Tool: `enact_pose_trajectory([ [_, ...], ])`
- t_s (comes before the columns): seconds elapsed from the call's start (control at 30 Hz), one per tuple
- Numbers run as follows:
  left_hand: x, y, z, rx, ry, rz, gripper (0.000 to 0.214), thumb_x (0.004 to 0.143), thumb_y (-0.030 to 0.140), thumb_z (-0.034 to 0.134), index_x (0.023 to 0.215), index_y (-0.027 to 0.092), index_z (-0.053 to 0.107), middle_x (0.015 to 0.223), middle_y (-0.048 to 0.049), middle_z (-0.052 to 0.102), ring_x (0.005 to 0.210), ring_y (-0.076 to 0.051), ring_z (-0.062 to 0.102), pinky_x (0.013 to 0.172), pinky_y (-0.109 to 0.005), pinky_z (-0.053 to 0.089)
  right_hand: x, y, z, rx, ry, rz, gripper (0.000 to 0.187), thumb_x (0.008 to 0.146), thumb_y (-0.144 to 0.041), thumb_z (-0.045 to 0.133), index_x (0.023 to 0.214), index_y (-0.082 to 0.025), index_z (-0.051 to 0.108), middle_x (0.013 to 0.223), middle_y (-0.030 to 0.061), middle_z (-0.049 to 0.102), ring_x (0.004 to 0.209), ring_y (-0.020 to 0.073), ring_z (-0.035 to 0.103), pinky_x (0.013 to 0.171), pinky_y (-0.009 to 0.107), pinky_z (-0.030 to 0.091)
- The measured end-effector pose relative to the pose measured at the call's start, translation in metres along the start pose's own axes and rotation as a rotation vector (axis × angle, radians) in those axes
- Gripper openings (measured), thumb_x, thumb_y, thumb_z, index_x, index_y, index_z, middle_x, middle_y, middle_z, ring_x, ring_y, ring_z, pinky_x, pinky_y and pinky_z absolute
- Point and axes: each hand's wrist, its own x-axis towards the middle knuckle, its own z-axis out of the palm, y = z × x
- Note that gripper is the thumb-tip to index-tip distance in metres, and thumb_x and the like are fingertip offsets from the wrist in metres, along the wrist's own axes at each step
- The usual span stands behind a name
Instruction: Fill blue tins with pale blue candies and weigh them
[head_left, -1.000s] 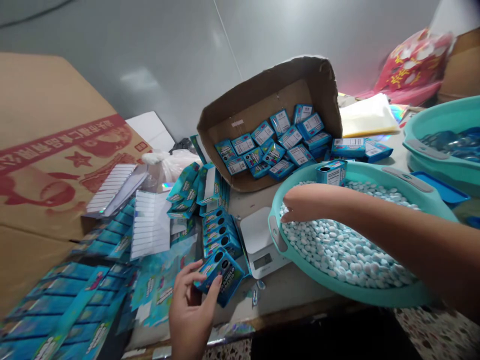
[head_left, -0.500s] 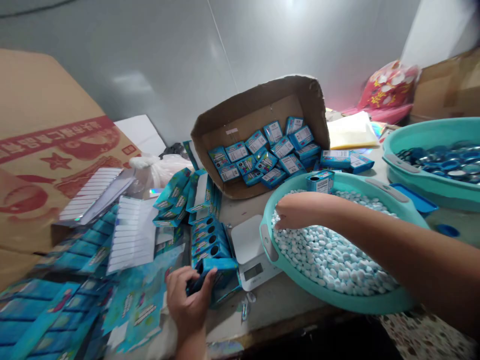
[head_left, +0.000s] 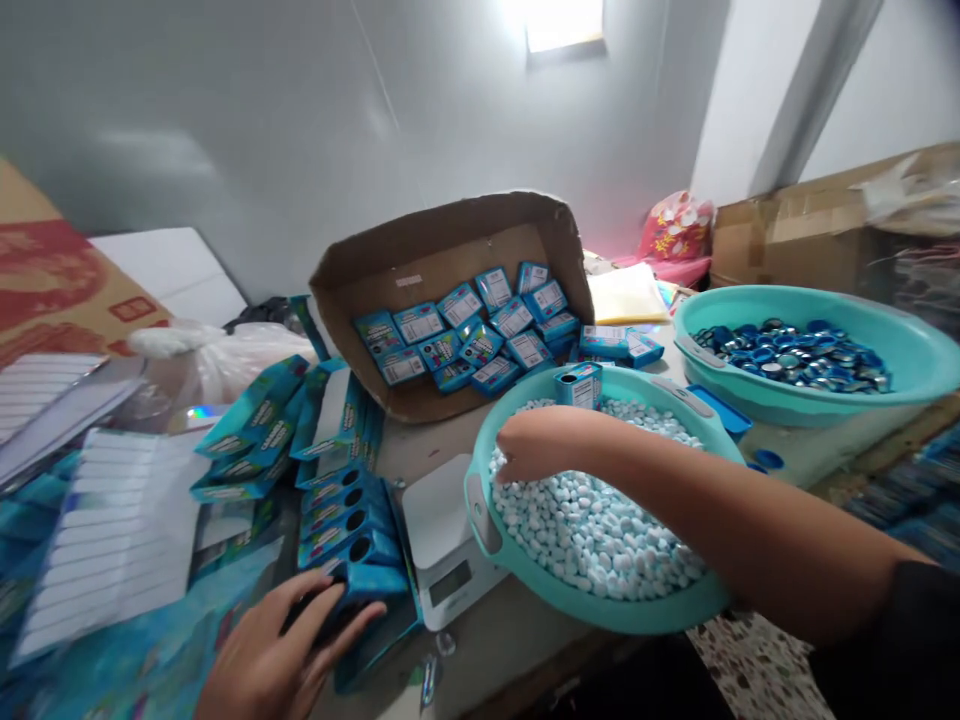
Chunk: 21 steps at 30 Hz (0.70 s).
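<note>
Grey wall [head_left: 225, 120] behind, my left hand [head_left: 274, 645] clamps a blue box [head_left: 375, 580] beside the scale [head_left: 436, 515], seemingly to steady it; my right hand [head_left: 529, 445] dips among the tub [head_left: 592, 618] candies [head_left: 600, 540], its grip hidden.

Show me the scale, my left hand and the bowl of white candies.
Scale [head_left: 439, 515], head view: its flat plate.
Left hand [head_left: 274, 640], head view: back of the hand.
Bowl of white candies [head_left: 622, 616], head view: near rim.

A bright rectangular panel [head_left: 565, 24] glows at the top, a red-printed carton [head_left: 64, 290], white board [head_left: 169, 270] and whitish plastic bag [head_left: 240, 355] occupy the left, a red patterned bag [head_left: 675, 230] and cardboard boxes [head_left: 806, 248] sit upper right, and speckled floor [head_left: 739, 668] shows lower right.
</note>
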Motion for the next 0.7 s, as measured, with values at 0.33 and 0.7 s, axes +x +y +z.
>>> enact_pose_trajectory([
  [0.33, 0.042, 0.016, -0.020, 0.049, -0.165, 0.196, 0.014, 0.093, 0.034, 0.060, 0.093, 0.023, 0.068, 0.107, -0.0061, 0.069, 0.096, -0.022, 0.068, 0.081, -0.032, 0.057, -0.013, 0.082, -0.029, -0.057, 0.473, 0.204, 0.035, 0.083, -0.033, 0.068, 0.115, -0.018, 0.068, 0.111, 0.0099, 0.065, 0.094, 0.0233, 0.061, 0.076, 0.029, 0.045],
  [0.7, 0.025, 0.016, 0.015, -0.013, -0.065, 0.166, 0.022, 0.093, 0.032, 0.059, 0.112, 0.025, 0.067, 0.116, -0.0039, 0.072, 0.113, -0.026, 0.065, 0.103, -0.045, 0.049, -0.015, 0.102, -0.020, -0.070, 0.072, 0.390, 0.054, 0.069, -0.021, 0.081, 0.121, -0.016, 0.068, 0.113, 0.0119, 0.065, 0.095, 0.0292, 0.064, 0.074, 0.033, 0.047],
])
